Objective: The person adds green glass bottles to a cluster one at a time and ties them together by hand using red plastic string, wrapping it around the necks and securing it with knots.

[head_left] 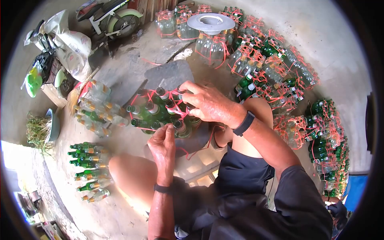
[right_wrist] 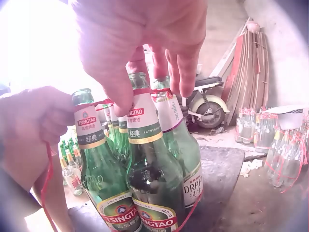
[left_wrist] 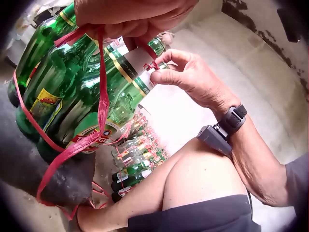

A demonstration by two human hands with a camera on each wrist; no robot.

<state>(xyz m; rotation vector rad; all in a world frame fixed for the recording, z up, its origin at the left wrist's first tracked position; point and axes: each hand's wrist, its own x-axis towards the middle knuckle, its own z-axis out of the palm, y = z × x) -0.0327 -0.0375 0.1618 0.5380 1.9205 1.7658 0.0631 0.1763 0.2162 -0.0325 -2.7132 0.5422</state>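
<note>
A cluster of green beer bottles [head_left: 159,114] stands upright in front of me, with red plastic twine [left_wrist: 103,96] running round the bodies and between the necks. My left hand [head_left: 163,144] pinches the twine at the near side of the cluster; a loose length hangs down from its curled fingers in the right wrist view. Over the far right necks, my right hand [head_left: 210,105] grips a beer bottle [right_wrist: 145,113] by the neck. Its thumb lies along one side and the other fingers reach behind, where twine crosses the neck. The palm side is partly hidden.
Tied bundles of bottles [head_left: 212,48] line the wall at the right and back, one topped by a grey ring-shaped lid [head_left: 195,23]. Loose green bottles [head_left: 88,164] and clear bottles [head_left: 100,110] stand at the left. A scooter [head_left: 120,22] is parked behind.
</note>
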